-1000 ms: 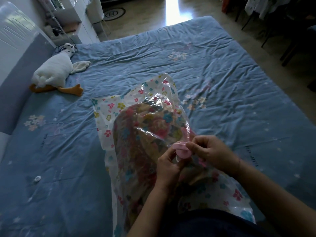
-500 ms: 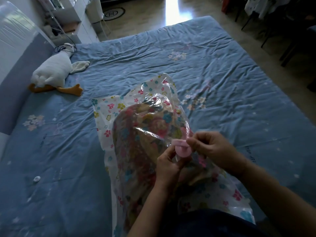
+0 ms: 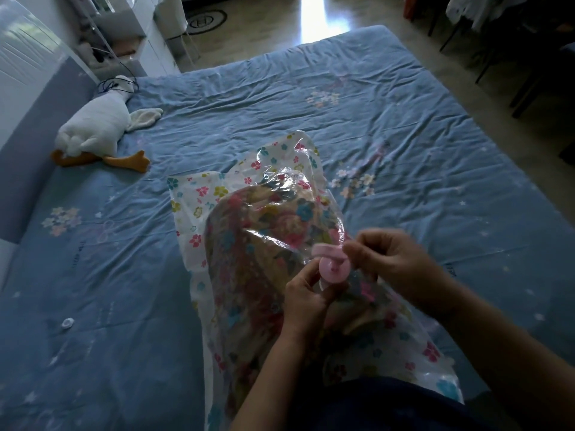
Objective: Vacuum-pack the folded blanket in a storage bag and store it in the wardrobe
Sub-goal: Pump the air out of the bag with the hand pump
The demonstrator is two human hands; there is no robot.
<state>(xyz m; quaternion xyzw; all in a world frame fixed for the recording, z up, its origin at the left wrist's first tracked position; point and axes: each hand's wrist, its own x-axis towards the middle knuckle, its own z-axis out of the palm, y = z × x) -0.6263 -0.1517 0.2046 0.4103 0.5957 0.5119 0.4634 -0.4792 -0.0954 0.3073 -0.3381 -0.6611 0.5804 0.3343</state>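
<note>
Along the left edge of the bed [image 3: 404, 126], against the grey headboard [image 3: 28, 157]: a white plush goose [image 3: 93, 129] on its side, orange feet toward the middle of the bed, head toward the far left corner, beside a coil of dark cable [image 3: 118, 85]. Nearer on the same side, well apart from the goose: a small pale round piece [image 3: 67, 322], alone on the blue cover, too small to identify.

In the middle, from mid-bed down to the near edge: the storage bag [image 3: 199, 197], clear plastic printed with small flowers, crumpled and puffed, far end tilted up off the bed. Inside, filling most of it: the folded blanket [image 3: 249, 275], its flowered pattern visible through the plastic. On the bag's upper face, toward the right side: a round pink valve [image 3: 334, 270], with a pink cap [image 3: 323, 249] raised just above the disc and touching it.

At the valve's lower rim, the left hand [image 3: 306, 295], forearm lying over the bag from the near edge, fingers curled, thumb and fingertips pinching the valve from below. Just right of the valve, the right hand [image 3: 401, 262], slightly blurred, fingers curled in, thumb and forefinger nipped on the right end of the cap. Below both forearms, dark clothing [image 3: 373, 405] over the bag's near end.

Right of the bag, rumpled blue cover out to the right edge. Beyond that edge and the far one, a glossy floor [image 3: 280, 23] and dark chair legs [image 3: 525, 88].
</note>
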